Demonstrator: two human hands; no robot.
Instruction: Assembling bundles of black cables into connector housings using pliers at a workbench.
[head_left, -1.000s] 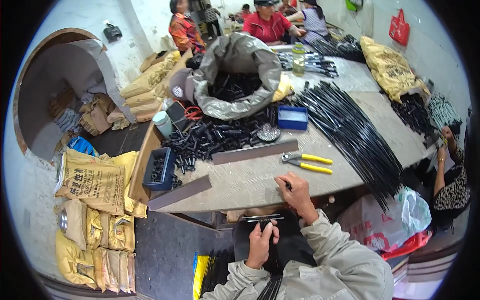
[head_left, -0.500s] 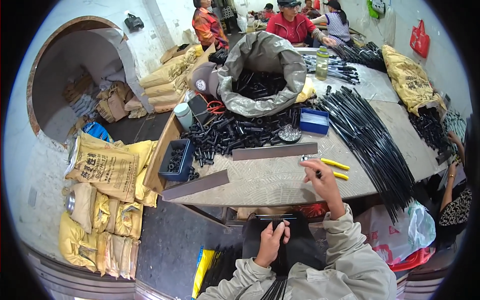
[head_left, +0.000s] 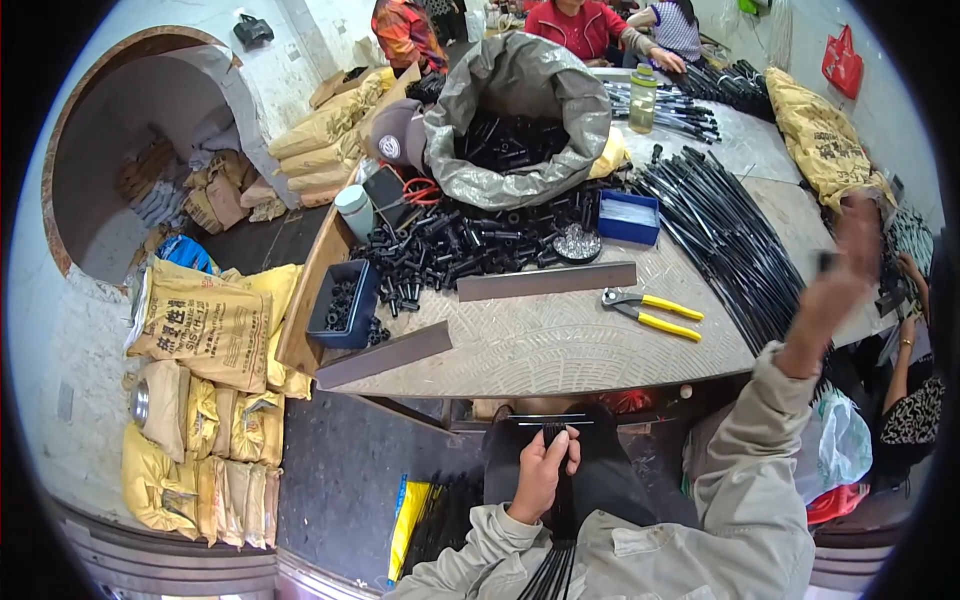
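My left hand [head_left: 543,472] is closed round a bundle of thin black rods [head_left: 548,572] over my lap. Two thin straight pieces [head_left: 550,419] lie crosswise at the top of the bundle. My right hand [head_left: 843,275] is raised over the right side of the table, smeared by motion. A small dark piece shows at its edge, but whether the fingers grip it is unclear. Below and left of that hand lies a large fan of long black rods [head_left: 725,240]. Yellow-handled pliers [head_left: 655,312] rest on the tabletop [head_left: 540,345].
A grey sack [head_left: 450,175] of black fittings stands at the back, with loose black tubular fittings [head_left: 430,255] before it. Nearby are a blue box [head_left: 629,219], a blue bin [head_left: 343,303], metal bars [head_left: 547,281] and a green bottle [head_left: 642,100]. Co-workers sit across and at right.
My right hand has swung from above the pliers out to the far right, uncovering them. My left hand stays on the rods. The view has shifted slightly.
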